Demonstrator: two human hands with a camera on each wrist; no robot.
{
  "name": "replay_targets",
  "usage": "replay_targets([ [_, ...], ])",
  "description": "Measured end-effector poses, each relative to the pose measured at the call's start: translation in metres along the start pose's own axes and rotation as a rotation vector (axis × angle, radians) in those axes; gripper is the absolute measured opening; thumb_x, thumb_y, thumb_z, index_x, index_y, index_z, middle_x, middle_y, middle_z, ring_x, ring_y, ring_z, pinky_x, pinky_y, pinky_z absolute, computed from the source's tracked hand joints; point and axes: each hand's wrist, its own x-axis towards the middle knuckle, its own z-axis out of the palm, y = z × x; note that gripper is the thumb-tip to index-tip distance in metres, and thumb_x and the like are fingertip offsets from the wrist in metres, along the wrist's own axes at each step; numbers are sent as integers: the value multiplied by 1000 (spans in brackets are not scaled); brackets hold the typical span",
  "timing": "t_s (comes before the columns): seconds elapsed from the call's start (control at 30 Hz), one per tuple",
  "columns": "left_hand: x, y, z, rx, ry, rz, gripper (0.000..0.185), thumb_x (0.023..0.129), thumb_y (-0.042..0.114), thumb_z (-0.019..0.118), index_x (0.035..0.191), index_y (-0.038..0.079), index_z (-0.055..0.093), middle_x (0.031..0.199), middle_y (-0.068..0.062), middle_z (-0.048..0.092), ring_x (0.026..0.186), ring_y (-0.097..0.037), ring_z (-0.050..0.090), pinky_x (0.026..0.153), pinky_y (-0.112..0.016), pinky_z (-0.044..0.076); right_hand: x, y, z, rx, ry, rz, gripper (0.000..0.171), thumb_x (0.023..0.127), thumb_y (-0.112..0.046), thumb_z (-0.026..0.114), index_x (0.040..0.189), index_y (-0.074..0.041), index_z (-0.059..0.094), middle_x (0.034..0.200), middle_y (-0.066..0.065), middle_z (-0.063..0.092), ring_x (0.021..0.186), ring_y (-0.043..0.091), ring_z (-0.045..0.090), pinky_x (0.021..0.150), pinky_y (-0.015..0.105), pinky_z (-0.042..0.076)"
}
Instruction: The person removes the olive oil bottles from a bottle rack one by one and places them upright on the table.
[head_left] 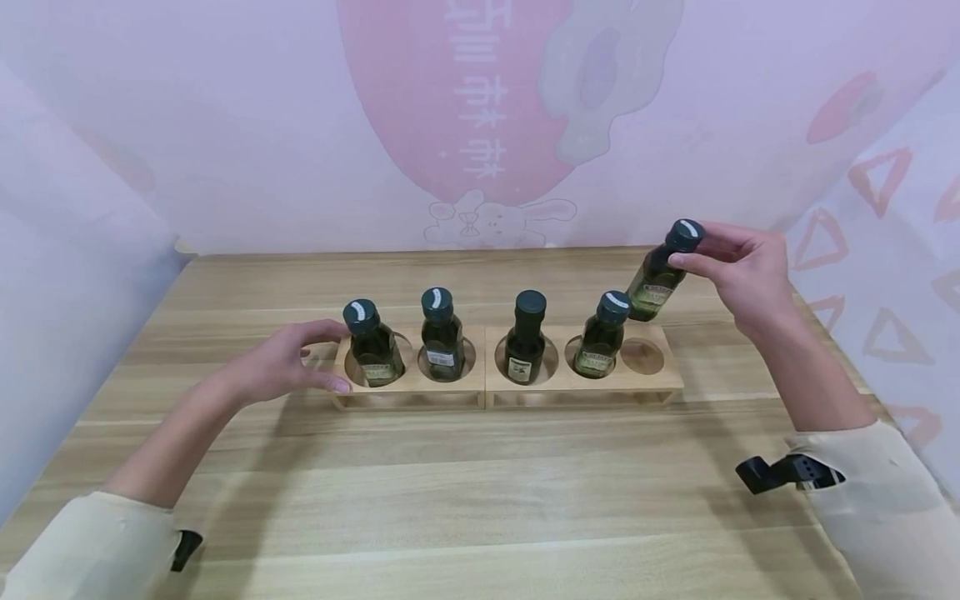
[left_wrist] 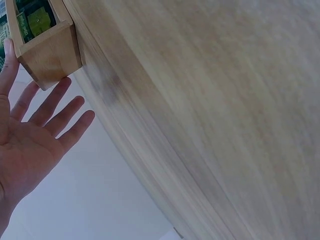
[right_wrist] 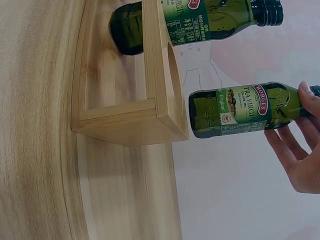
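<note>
One bottle (head_left: 654,285), head view right of centre, tilted near right-end hole (head_left: 642,357) of rack (head_left: 486,383); right hand (head_left: 752,273) fingers clamped on it up high. Straighten before lowering. Left hand (head_left: 285,364) fingers, spread at rack's left end, should just steady.

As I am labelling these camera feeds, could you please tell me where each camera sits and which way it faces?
Head: worn on the head, looking forward and down at the rack and bottles; left hand, right hand and sleeves show.
Left wrist: on that wrist, facing the rack's end and the tabletop; left hand shows.
Right wrist: on that wrist, facing the rack's other end; right hand shows, gripping one bottle.
Head and right wrist views share that bottle.
</note>
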Motion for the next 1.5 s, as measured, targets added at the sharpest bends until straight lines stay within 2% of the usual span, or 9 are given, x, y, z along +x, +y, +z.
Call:
replay_targets([
  [0.33, 0, -1, 1, -5, 1, 4, 68, 84, 16, 88, 141, -5, 56, 143, -25, 58, 140, -54, 42, 107, -81, 30, 7, 4, 4, 26, 9, 4, 36, 83, 15, 78, 106, -12, 83, 85, -5, 79, 81, 4, 75, 77, 17, 59],
  [0.57, 0, -1, 1, 5, 3, 10, 69, 84, 16, 87, 141, -7, 55, 143, -26, 58, 140, -54, 42, 107, -80, 31, 11, 8, 5, 83, -10, 30, 37, 82, 18, 78, 104, -12, 83, 85, -4, 79, 81, 4, 75, 77, 16, 59],
  [0.8, -1, 0, 0, -5, 4, 14, 68, 84, 15, 88, 140, -7, 56, 142, -26, 58, 140, -54, 42, 106, -81, 30, 13, 12, 7, 77, -15, 32, 37, 82, 18, 77, 105, -12, 83, 87, -5, 79, 83, 4, 74, 79, 16, 58],
  [0.97, -1, 1, 0, -2, 0, 11, 69, 84, 15, 87, 141, -7, 55, 143, -27, 58, 140, -54, 41, 107, -80, 30, 14, 15, 8, 59, -8, 50, 36, 83, 16, 78, 106, -13, 83, 87, -6, 79, 83, 4, 74, 78, 15, 58],
  [1.2, -1, 1, 0, -4, 1, 6, 69, 84, 16, 88, 142, -5, 55, 143, -25, 59, 141, -53, 42, 107, -80, 30, 18, 20, 11, -32, 18, 58, 35, 85, 12, 78, 105, -16, 83, 86, -9, 79, 84, 3, 73, 78, 16, 59],
  [1.5, -1, 1, 1, -4, 0, 9, 68, 84, 16, 88, 141, -4, 56, 142, -23, 60, 141, -52, 43, 107, -80, 30, 21, 27, 11, -52, 16, 75, 34, 87, 11, 77, 105, -17, 82, 88, -12, 78, 86, 1, 73, 79, 16, 58],
])
